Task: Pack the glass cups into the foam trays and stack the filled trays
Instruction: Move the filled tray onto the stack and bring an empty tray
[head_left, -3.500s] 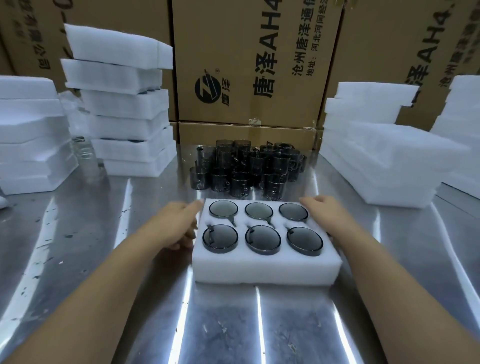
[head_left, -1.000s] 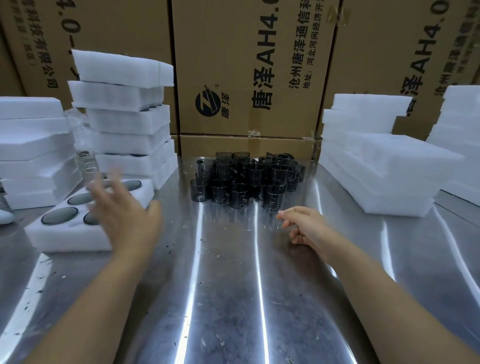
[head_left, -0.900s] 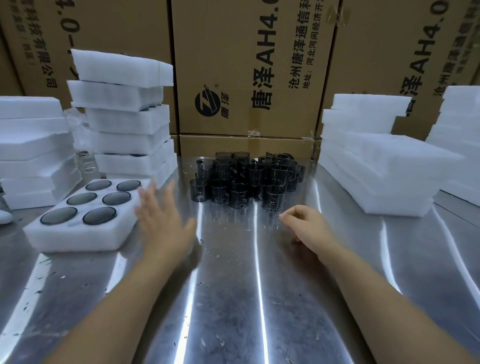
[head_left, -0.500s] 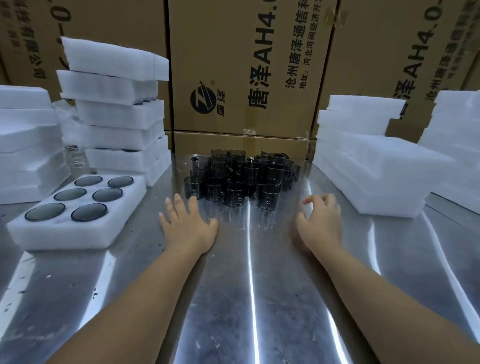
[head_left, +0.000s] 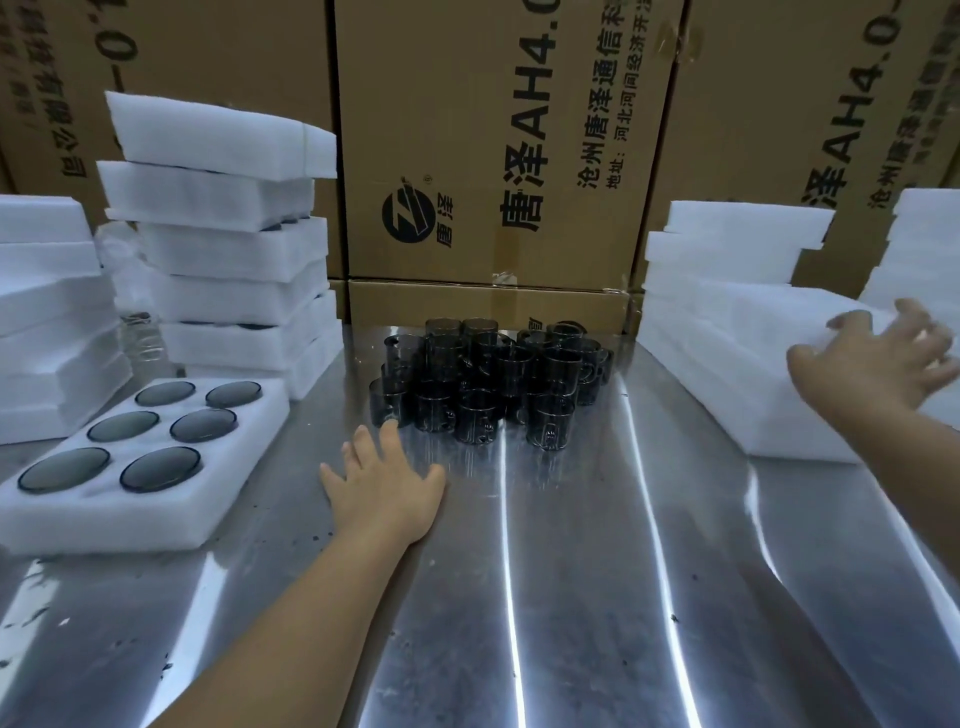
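A filled foam tray (head_left: 228, 499) with several dark glass cups seated in its holes lies on the steel table at the left. A cluster of loose dark glass cups (head_left: 488, 387) stands at the middle back. My left hand (head_left: 384, 486) rests flat on the table, fingers straight, just in front of the cups and holding nothing. My right hand (head_left: 878, 364) reaches to the right with spread fingers onto the top of the stack of foam trays (head_left: 727, 358); it is slightly blurred.
A tall stack of foam trays (head_left: 228, 260) stands at the back left, with another white stack (head_left: 47, 312) at the far left and more foam (head_left: 919, 249) at the far right. Cardboard boxes (head_left: 498, 156) wall off the back. The steel table (head_left: 571, 597) stretches toward me.
The filled tray went from the centre to the left. My left hand came back and settled flat before the cups. My right hand swung from the table centre to the right foam stack.
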